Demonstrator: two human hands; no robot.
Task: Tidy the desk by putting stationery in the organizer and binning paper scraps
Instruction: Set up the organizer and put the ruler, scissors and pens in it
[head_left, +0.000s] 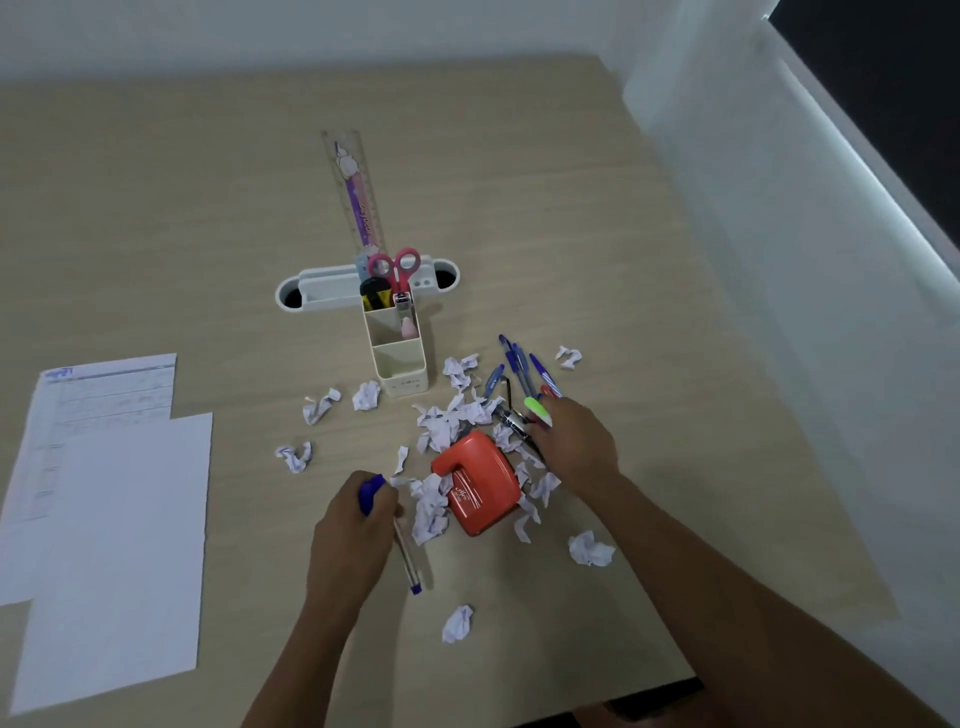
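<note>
A white organizer (402, 371) stands mid-desk, holding red scissors (397, 267), a ruler (353, 192), a black-and-yellow item and a small pink one. Crumpled paper scraps (444, 426) lie scattered in front of it around an orange hole punch (480, 488). My left hand (353, 535) grips a clear pen with a blue cap (408, 558) left of the punch. My right hand (571, 441) reaches into a bunch of blue pens (519, 369) right of the organizer, fingers around a green-and-pink highlighter (537, 410); how firmly it holds is hidden.
Two white paper sheets (109, 519) lie at the left of the wooden desk (571, 234). A white wall and a window frame run along the right. The desk's near edge is at the bottom right. No bin is in view.
</note>
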